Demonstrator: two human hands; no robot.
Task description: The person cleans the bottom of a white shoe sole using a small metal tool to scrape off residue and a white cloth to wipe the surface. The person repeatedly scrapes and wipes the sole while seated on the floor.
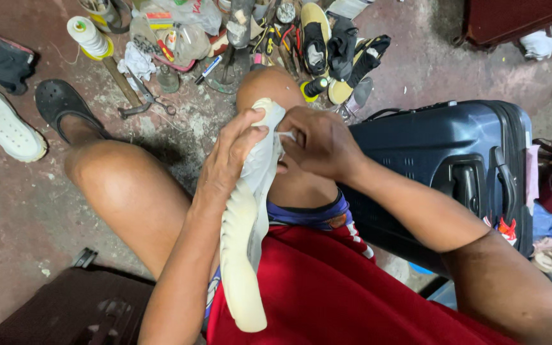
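Observation:
A white shoe [245, 236] with a cream ribbed sole lies lengthwise across my lap, toe end up by my right knee. My left hand [228, 163] wraps around its upper part, fingers curled over the toe edge. My right hand [319, 142] is closed on the shoe's white upper right beside the left hand, fingers pinching the fabric; whether it also holds a small tool is hidden. Both hands touch the shoe above my thighs.
A dark blue hard suitcase [455, 166] lies at my right. On the stained floor ahead lie a thread spool [87, 35], pliers [145, 102], several shoes and insoles [317, 38] and plastic bags. A black clog [65, 108] and white shoe [1, 128] are left.

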